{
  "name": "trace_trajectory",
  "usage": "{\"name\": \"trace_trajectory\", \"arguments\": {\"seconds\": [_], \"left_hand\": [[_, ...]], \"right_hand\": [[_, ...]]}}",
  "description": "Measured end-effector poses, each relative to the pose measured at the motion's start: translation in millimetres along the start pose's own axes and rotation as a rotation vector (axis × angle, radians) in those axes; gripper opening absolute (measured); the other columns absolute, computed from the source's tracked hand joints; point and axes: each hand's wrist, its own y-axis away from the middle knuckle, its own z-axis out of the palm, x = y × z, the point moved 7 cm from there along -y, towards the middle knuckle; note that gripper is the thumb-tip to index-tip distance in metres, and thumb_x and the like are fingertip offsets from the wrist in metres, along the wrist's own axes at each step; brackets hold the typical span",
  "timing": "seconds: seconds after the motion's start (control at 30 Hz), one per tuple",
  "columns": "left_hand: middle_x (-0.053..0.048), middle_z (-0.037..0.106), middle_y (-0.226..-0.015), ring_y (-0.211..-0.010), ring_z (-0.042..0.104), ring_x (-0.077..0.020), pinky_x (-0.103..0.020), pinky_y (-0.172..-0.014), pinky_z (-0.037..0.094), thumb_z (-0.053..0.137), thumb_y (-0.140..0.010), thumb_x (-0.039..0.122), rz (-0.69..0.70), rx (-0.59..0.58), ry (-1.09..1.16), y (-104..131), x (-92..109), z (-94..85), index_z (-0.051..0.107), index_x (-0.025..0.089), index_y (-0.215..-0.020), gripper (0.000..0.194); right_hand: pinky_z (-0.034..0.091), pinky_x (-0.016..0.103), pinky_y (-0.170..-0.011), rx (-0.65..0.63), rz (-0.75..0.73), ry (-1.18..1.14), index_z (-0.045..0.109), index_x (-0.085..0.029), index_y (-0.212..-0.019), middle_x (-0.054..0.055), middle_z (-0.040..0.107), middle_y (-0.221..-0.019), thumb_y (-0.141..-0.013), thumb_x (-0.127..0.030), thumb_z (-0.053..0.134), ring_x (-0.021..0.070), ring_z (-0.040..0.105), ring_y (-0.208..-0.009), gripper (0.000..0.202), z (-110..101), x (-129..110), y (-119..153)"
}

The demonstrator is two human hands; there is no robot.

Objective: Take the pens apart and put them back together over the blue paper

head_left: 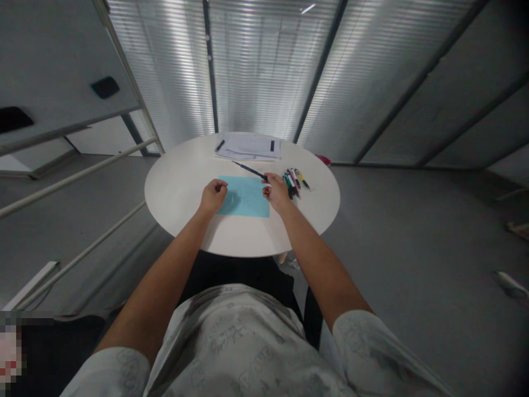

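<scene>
From my remote feed I watch the right hand (pixel 278 193), fingers clamped on a slim, dark, pointed tool (pixel 250 170) near the far edge of a light-blue rectangular sheet (pixel 249 203) on the round white tabletop (pixel 177 187); the left hand's fingers curl, grip unclear to me.

Two hands, left hand (pixel 213 197) and right hand (pixel 278 193), one slim dark implement (pixel 250 170), one blue sheet (pixel 248 204), one paper pile (pixel 250 146) and several markers (pixel 296 180), too bunched to count, at one counter (pixel 177 187).
</scene>
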Motion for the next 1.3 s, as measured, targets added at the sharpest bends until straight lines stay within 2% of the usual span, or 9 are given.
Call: {"name": "trace_trajectory", "arguments": {"seconds": [0.3,0.5,0.67,0.87,1.0,1.17,1.3], "left_hand": [[-0.001,0.062,-0.077,-0.068,0.054,-0.0158,-0.029,-0.068,0.042,0.055,-0.073,0.022,0.026,-0.033,-0.079,-1.5,-7.9,4.9,0.062,0.020,-0.091,0.020],[-0.001,0.061,-0.076,-0.067,0.053,-0.0158,-0.030,-0.069,0.042,0.058,-0.068,0.019,0.043,-0.079,-0.135,0.5,-3.2,7.5,0.063,0.020,-0.087,0.019],[-0.003,0.063,-0.078,-0.070,0.054,-0.0173,-0.032,-0.071,0.043,0.059,-0.065,0.016,0.068,-0.105,-0.163,1.7,-1.7,9.0,0.063,0.021,-0.087,0.023],[-0.004,0.062,-0.072,-0.071,0.055,-0.0200,-0.035,-0.077,0.045,0.059,-0.068,0.017,0.101,-0.123,-0.203,4.6,6.4,10.7,0.065,0.021,-0.082,0.015],[-0.006,0.065,-0.080,-0.075,0.056,-0.0208,-0.036,-0.081,0.046,0.059,-0.069,0.016,0.131,-0.153,-0.217,5.1,8.8,13.3,0.064,0.022,-0.084,0.016],[-0.007,0.063,-0.087,-0.076,0.055,-0.0199,-0.035,-0.080,0.046,0.055,-0.072,0.015,0.230,-0.150,-0.226,5.0,10.3,15.4,0.060,0.021,-0.087,0.016],[-0.007,0.062,-0.087,-0.077,0.055,-0.0197,-0.036,-0.080,0.045,0.053,-0.075,0.015,0.243,-0.177,-0.217,4.7,9.8,19.0,0.058,0.021,-0.089,0.016]], "right_hand": [[0.033,0.018,-0.037,-0.025,-0.004,0.068,0.056,-0.023,-0.097,-0.004,0.059,-0.078,-0.087,-0.039,0.056,0.0049,0.049,-0.044,0.019,1.6,2.6,-1.1],[0.034,0.018,-0.038,-0.030,0.014,0.081,0.056,-0.024,-0.098,-0.004,0.059,-0.079,-0.087,-0.040,0.057,0.0051,0.050,-0.045,0.019,2.3,2.2,-0.2],[0.034,0.018,-0.039,-0.048,0.048,0.055,0.057,-0.024,-0.103,-0.003,0.060,-0.082,-0.087,-0.035,0.057,0.0051,0.050,-0.045,0.019,4.3,1.5,1.5],[0.035,0.018,-0.040,-0.115,0.087,0.025,0.059,-0.024,-0.104,-0.001,0.062,-0.090,-0.086,-0.029,0.057,0.0052,0.053,-0.050,0.019,11.6,4.5,5.2],[0.036,0.018,-0.041,-0.195,0.102,0.031,0.060,-0.024,-0.103,-0.001,0.062,-0.092,-0.085,-0.026,0.057,0.0056,0.055,-0.052,0.019,19.5,6.3,9.1],[0.037,0.018,-0.042,-0.227,0.102,0.069,0.061,-0.025,-0.103,-0.001,0.060,-0.092,-0.084,-0.027,0.060,0.0052,0.055,-0.053,0.019,22.3,6.8,11.3],[0.037,0.018,-0.041,-0.244,0.098,0.078,0.060,-0.024,-0.103,0.000,0.059,-0.093,-0.084,-0.023,0.059,0.0057,0.056,-0.053,0.019,23.3,8.6,10.3]]}}
